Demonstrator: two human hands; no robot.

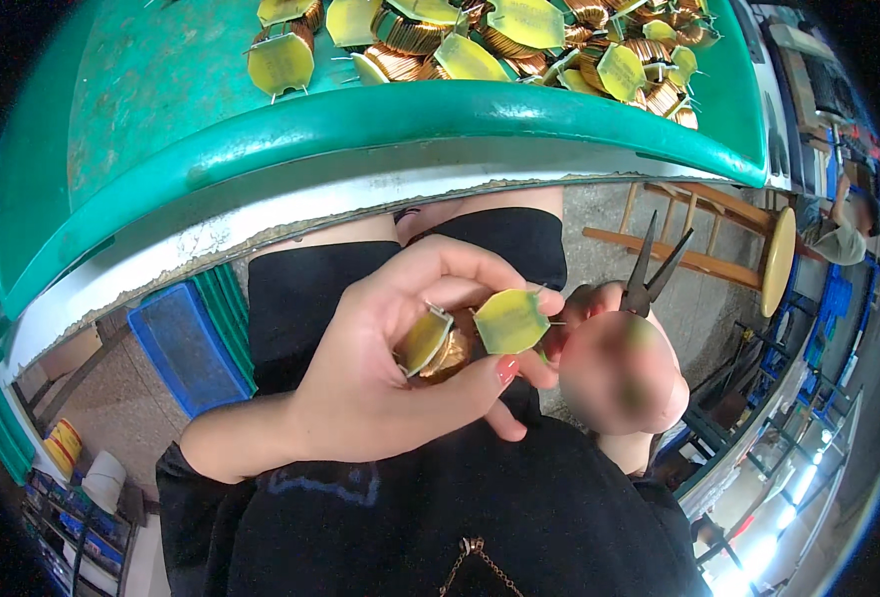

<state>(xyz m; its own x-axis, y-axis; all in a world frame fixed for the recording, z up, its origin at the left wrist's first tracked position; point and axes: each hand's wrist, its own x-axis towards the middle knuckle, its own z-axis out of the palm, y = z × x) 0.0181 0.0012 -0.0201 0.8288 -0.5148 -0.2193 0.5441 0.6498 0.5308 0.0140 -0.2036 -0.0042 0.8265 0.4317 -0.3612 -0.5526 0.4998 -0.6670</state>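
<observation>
My left hand [370, 358] is curled round copper-wound coils with yellow end plates. One coil [424, 343] sits in the palm, its copper winding partly showing. Another yellow plate [511, 321] is pinched between thumb and fingertips, with thin wire ends sticking out; its winding is mostly hidden. Close beside it on the right, my right hand [614, 373] is closed on a pair of dark pliers [644, 279]. The plier jaws point up and stand apart, with nothing between them. The pliers' handles are hidden, and part of this hand is blurred.
A green tray [410, 104] on the bench ahead holds several similar coils [524, 25], heaped toward its right side. A blue crate [189, 348] stands below left. To the right are a wooden stool [778, 261], shelving and another person [843, 239] farther off.
</observation>
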